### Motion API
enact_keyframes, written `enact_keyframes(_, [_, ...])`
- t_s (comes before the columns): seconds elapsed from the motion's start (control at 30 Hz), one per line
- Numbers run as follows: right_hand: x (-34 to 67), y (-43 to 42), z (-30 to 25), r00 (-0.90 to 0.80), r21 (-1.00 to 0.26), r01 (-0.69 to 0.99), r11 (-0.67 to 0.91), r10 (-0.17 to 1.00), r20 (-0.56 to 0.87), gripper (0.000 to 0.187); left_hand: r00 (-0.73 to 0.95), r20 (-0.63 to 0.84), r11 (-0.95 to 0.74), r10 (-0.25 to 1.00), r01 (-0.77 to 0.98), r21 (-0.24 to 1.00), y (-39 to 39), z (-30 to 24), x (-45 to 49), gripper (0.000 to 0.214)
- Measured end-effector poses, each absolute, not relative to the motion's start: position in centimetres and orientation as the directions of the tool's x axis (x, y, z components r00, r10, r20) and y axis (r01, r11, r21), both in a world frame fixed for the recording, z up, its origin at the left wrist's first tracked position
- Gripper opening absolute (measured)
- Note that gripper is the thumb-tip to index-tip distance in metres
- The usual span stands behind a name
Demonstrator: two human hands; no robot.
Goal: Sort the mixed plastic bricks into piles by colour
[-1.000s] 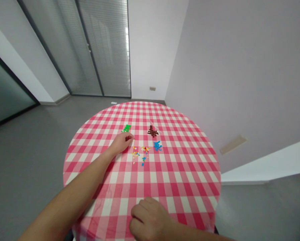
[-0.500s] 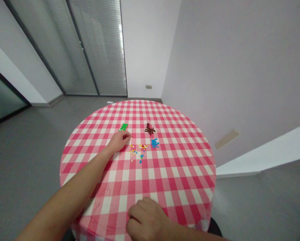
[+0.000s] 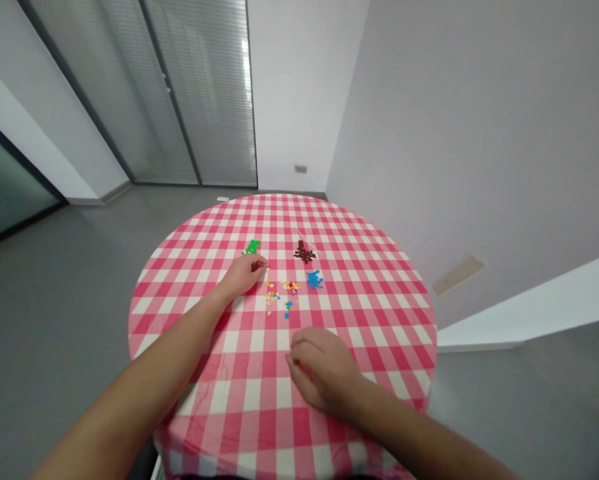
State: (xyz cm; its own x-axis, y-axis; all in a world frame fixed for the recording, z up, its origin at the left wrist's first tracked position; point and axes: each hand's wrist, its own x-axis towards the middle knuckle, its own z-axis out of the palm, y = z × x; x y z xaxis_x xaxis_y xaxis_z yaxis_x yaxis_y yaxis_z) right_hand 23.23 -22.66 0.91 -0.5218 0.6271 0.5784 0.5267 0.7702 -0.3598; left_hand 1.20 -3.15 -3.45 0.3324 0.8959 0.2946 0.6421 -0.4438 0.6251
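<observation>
My left hand (image 3: 243, 275) reaches over the table with thumb and fingertips pinched together. Whatever is between them is too small to make out. Just beyond it lies a pile of small green pieces (image 3: 252, 247), partly behind the hand. To the right of its fingertips are small mixed pieces (image 3: 290, 287) in yellow, white and red, with a few blue ones (image 3: 286, 315) nearer me. My right hand (image 3: 324, 365) is above the near part of the table, fingers curled in; their inside is hidden. Dark brown pieces (image 3: 304, 253) and blue pieces (image 3: 314, 279) form separate piles to the right.
A red-and-white checked cloth under a clear cover lies on the round table (image 3: 379, 320). A grey wall (image 3: 479, 133) rises close on the right. Glass doors with blinds (image 3: 204, 100) stand beyond the table.
My right hand has moved forward and slightly right, away from the near edge towards the small pieces. My left hand stays by the green pile, still pinched. The view has shifted slightly.
</observation>
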Motion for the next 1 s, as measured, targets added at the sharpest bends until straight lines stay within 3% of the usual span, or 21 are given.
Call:
enact_keyframes(0.23, [25.1,-19.3,1.2,-0.389,-0.417,0.529,0.739,0.648,0.655,0.017,0.329,0.312,-0.453,0.891,0.641,0.619,-3.2,-3.4,1.2,0.016])
enact_keyframes(0.5, [26.8,-14.8,2.2,-0.277,-0.478,0.665,0.575,0.783,0.557,0.014,0.33,0.314,-0.455,0.89,0.632,0.627,-3.2,-3.4,1.4,0.016])
enact_keyframes(0.63, [26.6,-12.0,2.7,-0.414,-0.518,0.666,0.536,0.844,0.342,0.001,0.33,0.327,-0.465,0.885,0.627,0.624,-3.1,-3.4,1.5,0.016])
enact_keyframes(0.73, [25.6,-11.4,2.1,-0.556,-0.523,0.643,0.56,0.811,0.184,0.007,0.317,0.312,-0.445,0.895,0.609,0.657,-3.1,-3.4,1.5,0.016])
enact_keyframes(1.0, [24.9,-12.7,0.0,-0.723,-0.364,0.617,0.697,0.685,0.086,0.014,0.33,0.292,-0.436,0.898,0.569,0.697,-3.0,-3.1,1.2,0.017])
